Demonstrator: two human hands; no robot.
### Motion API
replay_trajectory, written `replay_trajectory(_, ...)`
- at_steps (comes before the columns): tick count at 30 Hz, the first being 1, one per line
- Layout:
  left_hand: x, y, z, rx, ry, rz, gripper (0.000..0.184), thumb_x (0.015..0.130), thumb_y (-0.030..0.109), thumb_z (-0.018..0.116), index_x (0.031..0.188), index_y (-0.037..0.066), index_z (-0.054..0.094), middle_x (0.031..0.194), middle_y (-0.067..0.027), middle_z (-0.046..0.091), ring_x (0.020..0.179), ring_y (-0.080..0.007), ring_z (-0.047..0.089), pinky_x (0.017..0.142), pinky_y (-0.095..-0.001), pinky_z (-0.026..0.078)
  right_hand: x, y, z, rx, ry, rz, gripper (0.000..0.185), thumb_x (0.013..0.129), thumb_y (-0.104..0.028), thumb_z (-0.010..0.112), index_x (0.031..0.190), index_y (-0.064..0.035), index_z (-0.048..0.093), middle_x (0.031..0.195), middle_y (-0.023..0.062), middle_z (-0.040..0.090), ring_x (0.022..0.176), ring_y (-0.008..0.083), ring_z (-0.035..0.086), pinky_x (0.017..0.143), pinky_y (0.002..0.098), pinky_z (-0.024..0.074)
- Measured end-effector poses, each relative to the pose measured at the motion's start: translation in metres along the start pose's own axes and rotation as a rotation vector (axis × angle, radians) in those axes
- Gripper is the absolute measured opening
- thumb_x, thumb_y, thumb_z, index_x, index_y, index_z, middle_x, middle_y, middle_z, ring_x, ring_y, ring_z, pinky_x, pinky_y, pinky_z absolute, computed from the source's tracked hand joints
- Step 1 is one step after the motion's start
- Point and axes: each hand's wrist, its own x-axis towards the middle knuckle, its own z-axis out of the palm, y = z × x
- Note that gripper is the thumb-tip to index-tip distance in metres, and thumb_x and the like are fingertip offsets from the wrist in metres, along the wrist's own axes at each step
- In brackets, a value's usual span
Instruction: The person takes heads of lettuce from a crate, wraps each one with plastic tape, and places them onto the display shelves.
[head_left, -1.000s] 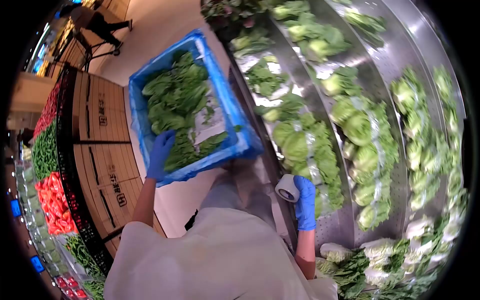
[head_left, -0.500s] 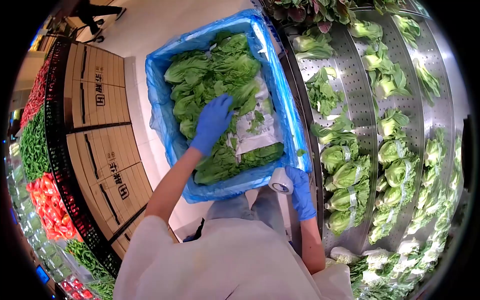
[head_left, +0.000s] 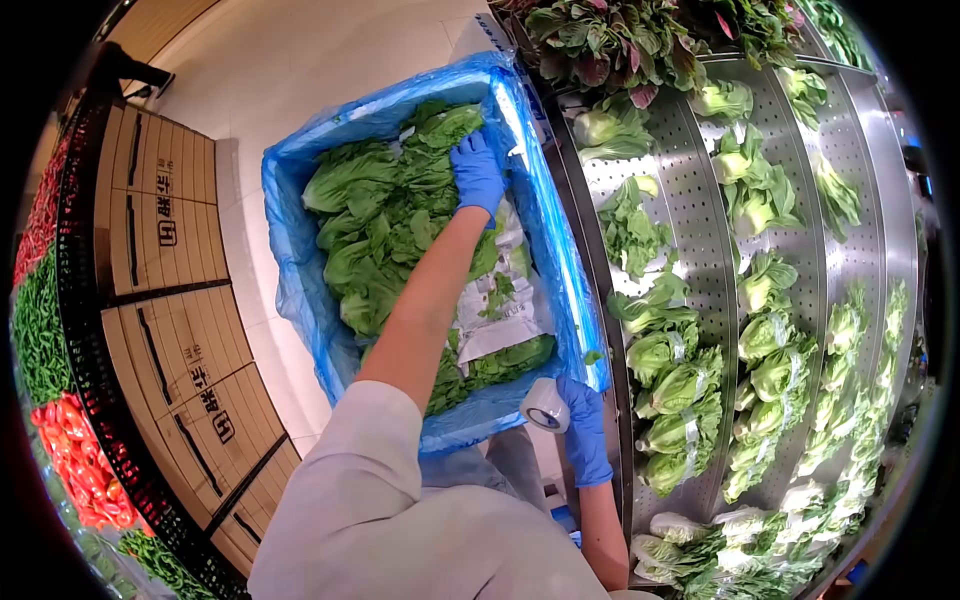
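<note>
A blue-lined box [head_left: 292,250] in front of me holds several heads of green leafy lettuce [head_left: 375,215]. My left hand [head_left: 478,178], in a blue glove, reaches into its far right part. The fingers curl over the end of a lettuce head there, and their tips are partly hidden among leaves. At the near right corner of the box, my right hand [head_left: 583,425], also gloved in blue, grips a roll of clear tape [head_left: 545,405]. White printed paper [head_left: 500,325] with leaf scraps lies among the lettuce on the right side of the box.
On the right, a perforated metal shelf [head_left: 695,290] carries rows of leafy greens, several bound with clear tape [head_left: 690,425]. Red-leaved greens [head_left: 610,45] sit at its top. At left stands a wooden-fronted counter [head_left: 165,235] with red peppers [head_left: 80,460] and green peppers [head_left: 38,335].
My left hand has moved from the middle of the lettuce to the far right of the box. The right hand still holds the tape. The whole view has shifted a little.
</note>
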Motion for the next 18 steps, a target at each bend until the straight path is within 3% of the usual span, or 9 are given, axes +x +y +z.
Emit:
replay_trajectory(3,-0.006,0.006,0.004,0.023,0.081,-0.067,0.058,0.060,0.027,0.073,0.105,0.002,0.048,0.102,-0.0119,0.046,0.096,-0.0275,0.045,0.084,-0.0389,0.036,-0.007,0.003,-0.003,0.016,0.031,0.002,0.018,0.082,-0.021,0.062,0.091,-0.0054,0.064,0.084,0.0000,0.060,0.075,0.0085,0.056,0.068,0.0234,0.0455)
replay_trajectory(5,-0.009,-0.006,-0.005,-0.183,-0.123,-0.055,0.062,0.059,0.029,0.075,0.105,0.000,0.046,0.100,-0.0117,0.046,0.097,-0.0283,0.045,0.083,-0.0393,0.037,-0.006,0.003,-0.004,0.045,0.011,-0.012,0.019,0.082,-0.021,0.063,0.093,-0.0052,0.064,0.085,0.0001,0.060,0.077,0.0088,0.056,0.070,0.0242,0.0454)
replay_trajectory(6,-0.011,-0.010,-0.030,-0.060,-0.212,0.093,0.063,0.056,0.031,0.077,0.104,0.004,0.046,0.099,-0.0114,0.047,0.096,-0.0292,0.046,0.080,-0.0402,0.039,-0.004,0.003,-0.004,0.058,0.010,-0.016,0.019,0.082,-0.021,0.063,0.093,-0.0052,0.064,0.085,0.0001,0.060,0.077,0.0088,0.056,0.070,0.0242,0.0454)
replay_trajectory(7,-0.013,-0.014,-0.050,-0.053,-0.212,0.103,0.063,0.056,0.031,0.077,0.104,0.004,0.046,0.099,-0.0114,0.047,0.096,-0.0292,0.046,0.080,-0.0402,0.039,-0.002,0.002,-0.005,0.064,0.015,-0.006,0.020,0.080,-0.022,0.065,0.091,-0.0053,0.065,0.084,0.0000,0.061,0.075,0.0081,0.055,0.069,0.0241,0.0448)
replay_trajectory(13,-0.054,-0.060,-0.097,-0.175,-0.366,-0.025,0.077,0.054,0.040,0.079,0.120,0.018,0.047,0.113,-0.0142,0.043,0.103,-0.0327,0.042,0.091,-0.0412,0.036,0.004,0.006,-0.002,0.118,0.023,-0.011,0.021,0.079,-0.022,0.066,0.091,-0.0048,0.066,0.083,0.0007,0.062,0.072,0.0078,0.055,0.067,0.0233,0.0444)
replay_trajectory(15,-0.072,-0.078,-0.107,-0.220,-0.202,0.163,0.088,0.053,0.046,0.078,0.130,0.021,0.041,0.124,-0.0144,0.038,0.112,-0.0347,0.038,0.099,-0.0428,0.029,0.006,0.009,-0.003,0.117,-0.001,0.016,0.021,0.079,-0.021,0.066,0.093,-0.0042,0.066,0.084,0.0010,0.062,0.073,0.0082,0.056,0.067,0.0230,0.0446)
replay_trajectory(16,-0.074,-0.087,-0.113,-0.187,-0.197,0.239,0.092,0.053,0.049,0.077,0.133,0.023,0.038,0.135,-0.0149,0.029,0.122,-0.0341,0.030,0.104,-0.0428,0.022,0.007,0.009,-0.003,0.120,0.001,0.025,0.021,0.079,-0.021,0.066,0.093,-0.0042,0.066,0.084,0.0010,0.062,0.073,0.0082,0.056,0.067,0.0230,0.0446)
replay_trajectory(18,-0.070,-0.103,-0.121,-0.199,-0.252,0.315,0.092,0.055,0.051,0.075,0.134,0.022,0.035,0.137,-0.0139,0.028,0.126,-0.0326,0.028,0.104,-0.0466,0.020,0.008,0.008,-0.002,0.144,0.005,0.027,0.023,0.080,-0.021,0.066,0.094,-0.0036,0.066,0.085,0.0014,0.062,0.073,0.0085,0.056,0.068,0.0234,0.0449)
